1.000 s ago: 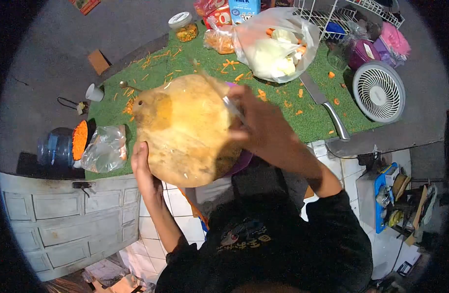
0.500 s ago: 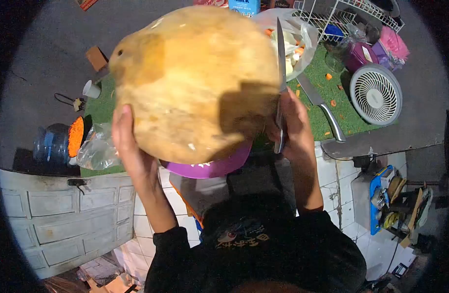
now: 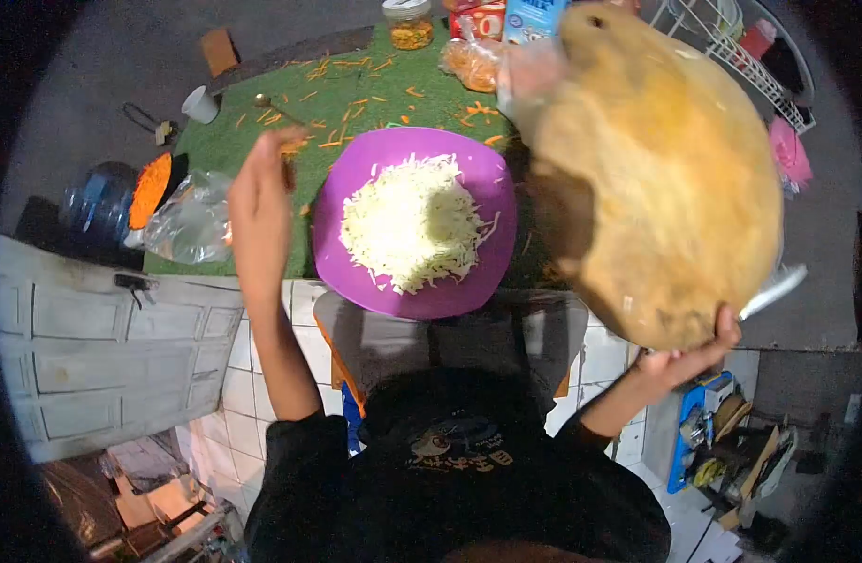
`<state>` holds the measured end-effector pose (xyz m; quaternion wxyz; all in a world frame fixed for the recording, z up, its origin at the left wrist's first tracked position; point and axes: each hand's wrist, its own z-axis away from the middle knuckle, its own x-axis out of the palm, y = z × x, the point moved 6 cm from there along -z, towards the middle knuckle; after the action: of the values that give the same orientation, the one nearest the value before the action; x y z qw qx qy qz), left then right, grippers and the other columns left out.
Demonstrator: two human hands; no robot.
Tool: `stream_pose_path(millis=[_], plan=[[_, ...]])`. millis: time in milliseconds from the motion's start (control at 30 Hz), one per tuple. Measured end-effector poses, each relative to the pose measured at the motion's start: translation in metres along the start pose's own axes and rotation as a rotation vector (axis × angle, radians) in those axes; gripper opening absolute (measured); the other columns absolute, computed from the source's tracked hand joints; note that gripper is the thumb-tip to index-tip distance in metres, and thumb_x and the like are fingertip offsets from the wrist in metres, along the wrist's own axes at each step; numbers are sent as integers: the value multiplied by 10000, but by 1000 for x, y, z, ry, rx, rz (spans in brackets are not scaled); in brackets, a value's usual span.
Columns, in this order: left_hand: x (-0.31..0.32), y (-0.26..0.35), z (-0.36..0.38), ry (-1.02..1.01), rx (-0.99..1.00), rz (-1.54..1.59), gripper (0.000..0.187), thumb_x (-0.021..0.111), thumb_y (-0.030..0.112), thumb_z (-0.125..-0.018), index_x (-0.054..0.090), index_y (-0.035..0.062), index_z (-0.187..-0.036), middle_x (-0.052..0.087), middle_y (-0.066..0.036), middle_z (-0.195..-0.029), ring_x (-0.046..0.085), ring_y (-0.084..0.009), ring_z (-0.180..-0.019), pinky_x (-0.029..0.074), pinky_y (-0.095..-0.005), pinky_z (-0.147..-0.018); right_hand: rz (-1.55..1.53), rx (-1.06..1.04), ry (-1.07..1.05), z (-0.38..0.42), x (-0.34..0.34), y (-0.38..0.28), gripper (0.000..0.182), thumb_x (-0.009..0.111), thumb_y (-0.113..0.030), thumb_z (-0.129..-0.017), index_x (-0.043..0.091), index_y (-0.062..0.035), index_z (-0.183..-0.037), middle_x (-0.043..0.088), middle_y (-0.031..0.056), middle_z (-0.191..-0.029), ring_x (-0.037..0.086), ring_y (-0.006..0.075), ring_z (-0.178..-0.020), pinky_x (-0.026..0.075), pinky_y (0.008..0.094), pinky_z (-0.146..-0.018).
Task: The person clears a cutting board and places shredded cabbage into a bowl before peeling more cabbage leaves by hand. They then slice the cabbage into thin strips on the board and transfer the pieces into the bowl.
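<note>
A round wooden cutting board (image 3: 675,188) is tilted up at the right, its lower edge in my right hand (image 3: 684,361). Beside that hand a blurred blade or handle of a knife (image 3: 773,291) sticks out from behind the board; how it is held is hidden. My left hand (image 3: 262,197) is raised over the left side of the green mat, holding nothing, its fingers loosely apart. Between my hands stands a purple plate (image 3: 332,253) heaped with shredded cabbage (image 3: 412,225).
Carrot shreds (image 3: 332,141) and a spoon (image 3: 266,101) lie on the green mat (image 3: 252,89). At the left are a white cup (image 3: 200,105), a plastic bag (image 3: 191,220) and grated carrot (image 3: 150,190). A jar (image 3: 409,23) and milk carton (image 3: 534,19) stand behind. The board hides the table's right side.
The cutting board has swung from over the plate to the right, carried by my right hand. My left hand has let go of it, and the plate of cabbage has come into view.
</note>
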<state>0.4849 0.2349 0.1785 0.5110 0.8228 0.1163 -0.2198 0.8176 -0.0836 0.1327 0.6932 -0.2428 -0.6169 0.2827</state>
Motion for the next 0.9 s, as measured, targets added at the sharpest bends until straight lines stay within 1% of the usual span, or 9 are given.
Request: stream_pose_path(millis=[33,100,233,367,433,467,533,567,900], plan=[[-8,-28,10,11,-4,-10,441,391,372,-1088,621,41,-1267,501,18,-664,462,-80,-578,376,-271,-542,12,-42,0,-14,-20,-12,494,678,-248,-830,558,-11,-1247,647,139,-1164,629,130,-596,416,197,-345],[-9,-86,42,-74,-223,18,426,379,355,-1093,599,64,-1312,495,16,-666,492,-84,-585,405,-260,-535,-202,145,-422,-34,-24,-20,436,659,-212,-867,554,2,-1232,649,152,-1162,607,131,-559,387,189,-307],[25,-102,106,-276,-368,208,451,371,357,-1096,486,63,-1418,568,-7,-732,568,-94,-635,487,-245,-574,-84,-36,-193,-35,-27,-26,333,641,-243,-915,586,-13,-1149,681,100,-994,407,70,-375,298,189,-271],[53,-96,136,-380,-569,535,478,361,354,-1097,421,43,-1455,616,-41,-808,576,-122,-609,497,-255,-585,-66,3,-289,-55,-50,-21,326,648,-244,-912,585,-15,-1136,674,109,-1021,411,76,-395,305,197,-267],[66,-99,145,-410,-696,542,486,342,339,-1099,403,13,-1453,629,-58,-915,609,-123,-749,512,-280,-692,-88,16,-273,-54,-56,-17,363,651,-209,-906,564,-5,-1193,664,139,-1082,410,77,-399,320,186,-278],[71,-99,148,-400,-695,545,486,342,339,-1099,403,13,-1453,629,-58,-915,609,-123,-749,512,-280,-692,-109,19,-243,-54,-58,-14,409,655,-174,-899,543,6,-1249,655,169,-1142,409,77,-404,335,175,-289],[72,-104,152,-290,-599,312,498,326,326,-1098,408,-31,-1434,631,-110,-1118,601,-176,-1035,475,-331,-922,-98,34,-187,-47,-56,-9,395,654,-175,-902,555,2,-1241,654,165,-1146,406,78,-413,327,172,-293],[74,-102,146,-219,-421,367,499,328,320,-1095,422,-48,-1419,563,-136,-1325,483,-215,-1264,361,-364,-1084,-122,72,-218,-44,-56,-5,386,651,-172,-904,558,1,-1236,652,162,-1151,411,78,-420,327,174,-293],[67,-106,155,-259,-473,425,557,316,351,-1092,355,-35,-1491,422,-185,-1506,312,-270,-1440,177,-363,-1195,-115,148,-153,-26,-56,12,341,635,-207,-923,565,-32,-1207,664,109,-1024,423,88,-396,332,199,-279]])
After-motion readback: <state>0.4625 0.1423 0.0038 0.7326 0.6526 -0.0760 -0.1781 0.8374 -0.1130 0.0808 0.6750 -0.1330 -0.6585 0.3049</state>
